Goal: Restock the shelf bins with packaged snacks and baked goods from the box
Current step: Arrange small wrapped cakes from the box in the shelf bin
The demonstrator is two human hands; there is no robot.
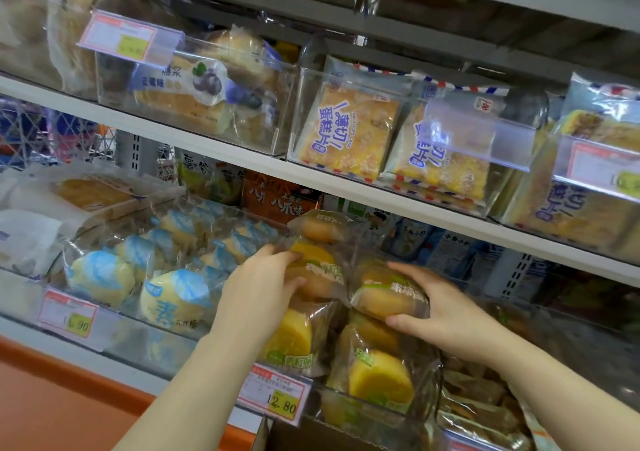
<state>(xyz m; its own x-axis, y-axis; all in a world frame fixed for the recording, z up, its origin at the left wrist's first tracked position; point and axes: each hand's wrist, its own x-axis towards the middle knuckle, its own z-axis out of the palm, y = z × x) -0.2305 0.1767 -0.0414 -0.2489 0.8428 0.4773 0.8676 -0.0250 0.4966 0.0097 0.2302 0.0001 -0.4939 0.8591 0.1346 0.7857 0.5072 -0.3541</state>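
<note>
Gripped with the left hand (263, 284) a round golden sponge cake pack (313, 274), glossy crinkled film with a green band, fingers curled over its domed top and thumb pressed on its side. Gripped with the right hand (446, 315) a second cake pack (388, 294) of the same kind, fingers clamped across the top and thumb tucked beneath. Held both side by side atop more soft yellow cakes (377, 378) piled in a clear hard-plastic bin (434, 398) on the lower shelf. Clipped to the bin's front, a paper price tag (277, 395) reading 12.80. Lay to the left, in the neighbouring bin, plump rounded blue-and-white packs (173, 298). Stood above, on the white upper shelf (242, 154), flat square sliced-cake packs (346, 135) with striped edges, upright in transparent bins.
</note>
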